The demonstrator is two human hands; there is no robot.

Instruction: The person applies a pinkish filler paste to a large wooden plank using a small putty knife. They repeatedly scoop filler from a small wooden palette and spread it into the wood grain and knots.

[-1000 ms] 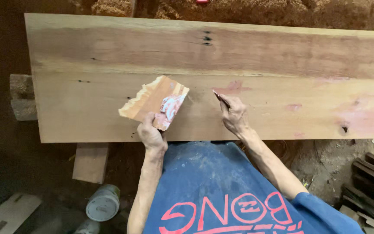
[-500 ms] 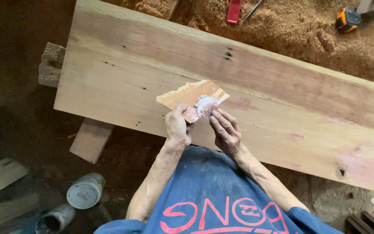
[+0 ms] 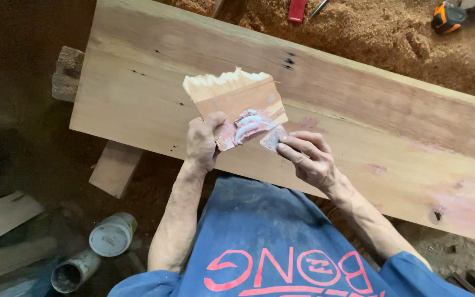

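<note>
Scrap board [image 3: 236, 102], splintered at its far edge and smeared with pinkish-white filler [image 3: 244, 126], sits above a wide plank [image 3: 358, 126]. Left hand [image 3: 203, 144] clamps its near corner. Right hand [image 3: 306, 159] pinches a small spreader [image 3: 273, 137] against the filler. Tape measure [image 3: 447, 16] lies on sawdust beyond; two cans [image 3: 112, 235] stand below.

A sawdust-covered floor [image 3: 369, 38] carries the wide plank [image 3: 358, 115] on wood blocks [image 3: 68, 72], a tape measure [image 3: 447, 16] at 1 o'clock, 2 cans [image 3: 112, 234] at 8.
</note>
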